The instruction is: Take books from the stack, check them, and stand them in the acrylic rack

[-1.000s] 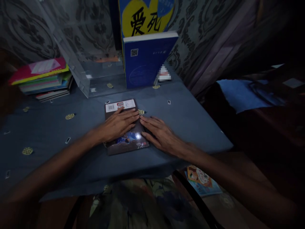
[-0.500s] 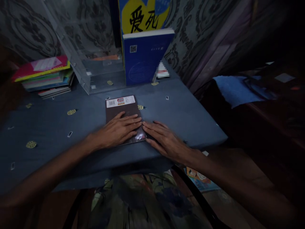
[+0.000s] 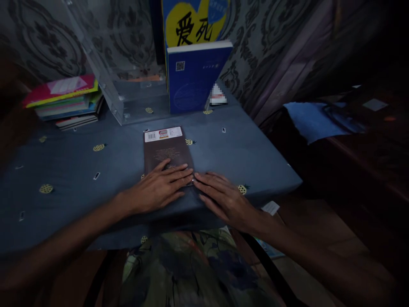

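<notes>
A dark brown book (image 3: 166,154) lies flat near the front edge of the table, a white barcode label across its far end. My left hand (image 3: 164,185) rests palm down over its near part, fingers stretched out to the right. Just right of the book's near corner lies my right hand (image 3: 223,194), its fingers extended flat toward the left fingertips. A narrow gap separates the two hands' fingertips. The book's near left corner is hidden under my left hand.
On the blue cloth-covered table (image 3: 255,153), a blue book (image 3: 198,81) stands upright before a yellow-and-blue book (image 3: 185,21). Left of them is a clear plastic rack (image 3: 111,94), then a book stack (image 3: 67,102). Beyond the right edge lies blue cloth (image 3: 319,121).
Both hands have slid toward the near edge of the table, uncovering more of the book's back cover. The book stays in nearly the same place.
</notes>
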The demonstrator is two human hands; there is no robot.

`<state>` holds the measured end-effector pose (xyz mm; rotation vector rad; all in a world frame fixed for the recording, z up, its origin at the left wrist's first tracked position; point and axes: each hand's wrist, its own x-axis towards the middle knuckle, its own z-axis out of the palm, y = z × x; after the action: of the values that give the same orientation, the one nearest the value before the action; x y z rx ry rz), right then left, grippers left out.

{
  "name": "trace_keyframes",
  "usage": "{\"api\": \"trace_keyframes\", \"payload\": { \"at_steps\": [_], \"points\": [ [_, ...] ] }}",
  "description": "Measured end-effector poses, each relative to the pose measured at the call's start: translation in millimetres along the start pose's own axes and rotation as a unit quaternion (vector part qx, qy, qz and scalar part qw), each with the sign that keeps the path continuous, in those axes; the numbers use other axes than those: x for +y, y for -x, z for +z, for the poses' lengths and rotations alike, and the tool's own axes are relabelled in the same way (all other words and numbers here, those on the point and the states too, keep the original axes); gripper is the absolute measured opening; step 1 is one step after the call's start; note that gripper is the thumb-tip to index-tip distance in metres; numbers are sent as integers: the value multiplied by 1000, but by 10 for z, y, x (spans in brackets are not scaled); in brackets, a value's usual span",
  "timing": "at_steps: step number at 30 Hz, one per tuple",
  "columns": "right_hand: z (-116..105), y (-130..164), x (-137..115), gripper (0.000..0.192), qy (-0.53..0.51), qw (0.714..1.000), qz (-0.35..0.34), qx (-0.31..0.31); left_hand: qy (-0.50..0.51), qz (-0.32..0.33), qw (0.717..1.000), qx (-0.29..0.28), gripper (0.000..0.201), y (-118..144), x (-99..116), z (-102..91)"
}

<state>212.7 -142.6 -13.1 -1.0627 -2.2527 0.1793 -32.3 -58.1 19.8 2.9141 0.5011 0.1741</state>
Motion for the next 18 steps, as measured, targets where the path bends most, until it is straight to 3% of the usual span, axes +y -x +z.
{"api": "trace_keyframes", "payload": {
  "at_steps": [4, 9, 13, 18],
  "points": [
    [35, 4, -195, 32, -16, 1000, -13, 22, 8, 19, 999, 31, 38, 81, 16, -22],
    [108, -109, -362, 36, -99, 994, -1, -48, -19, 13, 998, 63, 22, 245, 17, -78],
    [82, -255, -333, 38, -190, 978, 34, -77, -59, 11, 995, 75, 21, 335, 33, -88],
    [8, -347, -230, 38, -216, 972, 81, -33, -117, 34, 984, 131, 25, 377, 50, -33]
  ]
}}
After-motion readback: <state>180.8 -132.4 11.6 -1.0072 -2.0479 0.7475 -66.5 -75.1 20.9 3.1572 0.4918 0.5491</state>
